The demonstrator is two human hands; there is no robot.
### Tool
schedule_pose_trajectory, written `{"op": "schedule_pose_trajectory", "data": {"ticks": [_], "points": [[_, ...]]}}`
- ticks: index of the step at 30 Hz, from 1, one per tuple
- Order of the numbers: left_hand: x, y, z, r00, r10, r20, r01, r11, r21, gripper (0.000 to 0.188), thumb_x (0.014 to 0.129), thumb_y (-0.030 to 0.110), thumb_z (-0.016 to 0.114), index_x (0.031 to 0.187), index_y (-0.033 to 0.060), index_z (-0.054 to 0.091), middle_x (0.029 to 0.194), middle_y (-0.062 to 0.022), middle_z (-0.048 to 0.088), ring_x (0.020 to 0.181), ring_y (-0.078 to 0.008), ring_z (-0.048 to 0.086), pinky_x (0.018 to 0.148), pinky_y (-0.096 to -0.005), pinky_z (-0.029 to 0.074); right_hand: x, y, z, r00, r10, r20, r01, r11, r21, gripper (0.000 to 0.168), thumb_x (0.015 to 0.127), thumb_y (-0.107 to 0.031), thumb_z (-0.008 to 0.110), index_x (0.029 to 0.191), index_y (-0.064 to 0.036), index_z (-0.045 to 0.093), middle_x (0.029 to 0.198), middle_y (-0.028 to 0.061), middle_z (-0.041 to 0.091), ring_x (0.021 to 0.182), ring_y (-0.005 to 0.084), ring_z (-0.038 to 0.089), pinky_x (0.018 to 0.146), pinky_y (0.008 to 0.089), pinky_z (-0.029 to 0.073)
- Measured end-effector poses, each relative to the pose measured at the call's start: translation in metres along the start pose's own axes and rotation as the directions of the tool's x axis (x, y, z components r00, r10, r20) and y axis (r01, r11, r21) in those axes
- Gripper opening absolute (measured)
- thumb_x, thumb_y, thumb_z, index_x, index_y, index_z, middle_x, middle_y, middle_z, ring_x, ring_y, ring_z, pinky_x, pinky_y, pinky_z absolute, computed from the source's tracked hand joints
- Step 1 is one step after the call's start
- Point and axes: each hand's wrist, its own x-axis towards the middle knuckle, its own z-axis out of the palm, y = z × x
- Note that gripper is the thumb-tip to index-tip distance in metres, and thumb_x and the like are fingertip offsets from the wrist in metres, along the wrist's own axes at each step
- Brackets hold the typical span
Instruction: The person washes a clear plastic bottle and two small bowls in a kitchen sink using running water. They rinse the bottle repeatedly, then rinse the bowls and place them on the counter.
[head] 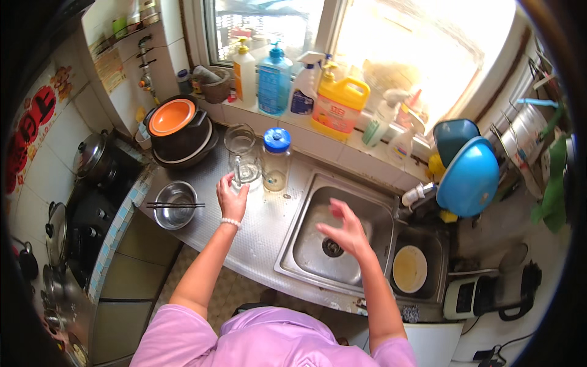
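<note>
My left hand (pixel 232 198), with a beaded bracelet at the wrist, is at the near side of a clear glass jug (pixel 247 172). Its thumb and fingers are apart, close to the jug's handle; whether they touch the glass I cannot tell. To the right of the jug stands a clear jar (pixel 275 167) with a blue lid. Over the large basin of the steel sink (pixel 300 238) hangs my right hand (pixel 346 229), fingers spread and holding nothing. A metal bowl (pixel 176 218) with dark chopsticks (pixel 176 205) across its rim sits left of my left hand.
Dark pots (pixel 183 147) topped by an orange bowl (pixel 172 118) occupy the back left. Several cleaning bottles (pixel 275 82) line the windowsill. A white bowl (pixel 409 269) rests in the small basin, below the faucet (pixel 412 202) and a leaning blue basin (pixel 467 179).
</note>
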Motion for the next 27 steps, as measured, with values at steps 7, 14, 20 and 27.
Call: {"op": "schedule_pose_trajectory", "data": {"ticks": [7, 14, 20, 27], "points": [[0.053, -0.024, 0.026, 0.985, -0.050, -0.166, 0.057, 0.998, 0.040, 0.051, 0.068, 0.016, 0.071, 0.111, 0.0011, 0.046, 0.108, -0.0179, 0.050, 0.104, -0.0328, 0.047, 0.093, -0.0400, 0.035, 0.173, -0.102, 0.065, 0.974, -0.227, -0.026, 0.200, 0.904, -0.378, 0.094, 0.054, -0.042, 0.081, 0.132, -0.010, 0.037, 0.121, 0.0199, 0.045, 0.116, 0.0349, 0.039, 0.097, 0.0439, 0.036], [0.015, 0.014, 0.056, 0.986, -0.037, 0.165, 0.091, 0.937, -0.336, 0.074, 0.061, 0.016, 0.079, 0.122, 0.0016, 0.039, 0.116, -0.0167, 0.047, 0.109, -0.0323, 0.044, 0.096, -0.0397, 0.034, 0.215, -0.082, 0.100, 0.972, -0.231, 0.041, 0.222, 0.850, -0.477, 0.081, 0.051, -0.030, 0.076, 0.123, -0.013, 0.044, 0.107, 0.0199, 0.046, 0.107, 0.0374, 0.041, 0.090, 0.0434, 0.040], [0.020, 0.015, 0.072, 0.957, 0.192, 0.215, -0.157, 0.973, -0.170, 0.114, 0.047, 0.031, 0.087, 0.136, 0.0042, 0.021, 0.127, -0.0193, 0.039, 0.120, -0.0337, 0.037, 0.101, -0.0398, 0.031, 0.206, -0.069, 0.072, 0.981, -0.193, 0.022, 0.185, 0.895, -0.406, 0.071, 0.049, -0.027, 0.075, 0.113, -0.011, 0.050, 0.100, 0.0212, 0.047, 0.100, 0.0371, 0.046, 0.086, 0.0423, 0.044], [0.025, 0.054, 0.055, 0.728, 0.480, 0.489, -0.324, 0.870, -0.372, 0.118, 0.045, 0.038, 0.086, 0.138, 0.0068, 0.021, 0.121, -0.0167, 0.048, 0.102, -0.0313, 0.054, 0.088, -0.0376, 0.044, 0.147, -0.053, 0.001, 0.994, -0.107, -0.032, 0.106, 0.993, -0.046, 0.073, 0.052, -0.041, 0.080, 0.109, -0.006, 0.050, 0.100, 0.0186, 0.053, 0.097, 0.0313, 0.052, 0.086, 0.0385, 0.043]]}}
